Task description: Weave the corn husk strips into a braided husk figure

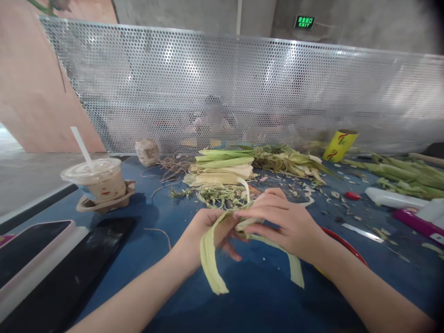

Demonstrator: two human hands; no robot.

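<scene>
Strips of pale green corn husk (212, 261) are pinched between my two hands above the blue table. My left hand (211, 224) grips the husk from the left, with one strip hanging down over its fingers. Its lower fingers curl underneath. My right hand (280, 219) presses the folded middle of the husk with thumb and fingers. A second strip end (295, 273) dangles below the right hand. A white curved strip (244, 188) sticks up beyond the fingers. How the strips join is partly hidden by the fingers.
Stacked corn husks (224, 166) lie ahead, beside dried greenery (287, 162). At left are a drink cup (100, 182) in a carton holder, a phone (34, 245) and a black tablet-like slab (104, 259). A blade (362, 232), purple-white tool (416, 219) and yellow roll (340, 145) lie right.
</scene>
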